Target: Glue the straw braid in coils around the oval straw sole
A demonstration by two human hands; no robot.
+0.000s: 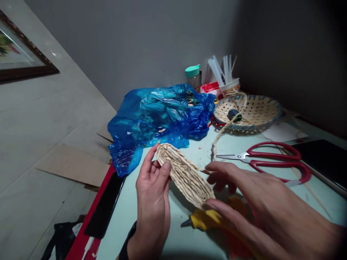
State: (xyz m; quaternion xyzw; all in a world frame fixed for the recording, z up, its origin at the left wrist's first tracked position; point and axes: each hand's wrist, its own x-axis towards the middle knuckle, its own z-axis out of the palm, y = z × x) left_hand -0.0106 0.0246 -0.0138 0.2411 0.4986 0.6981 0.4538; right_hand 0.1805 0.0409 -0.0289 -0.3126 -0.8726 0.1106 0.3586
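An oval pad of coiled straw cord [187,175] is held up slantwise over the table. My left hand [154,191] grips its upper left end, thumb on top and fingers behind. At the other end is my right hand [244,195], its thumb at the lower tip and its curled fingers by the right edge, near the cord's loose tail. Below this hand lies a yellow glue gun [208,220] with a dark nozzle, partly hidden by the hand. Red-handled scissors [273,159] rest just beyond it, blades pointing left. A twisted straw cord [217,141] runs from the basket toward the scissors' tips.
A crumpled blue plastic bag [162,112] lies at the back left. Behind stand a green-lidded jar [193,76] and a cup [230,86] of translucent sticks. A woven basket [262,108] holds a dark spool [234,115]. Black phone-like slabs [105,206] flank the table edges.
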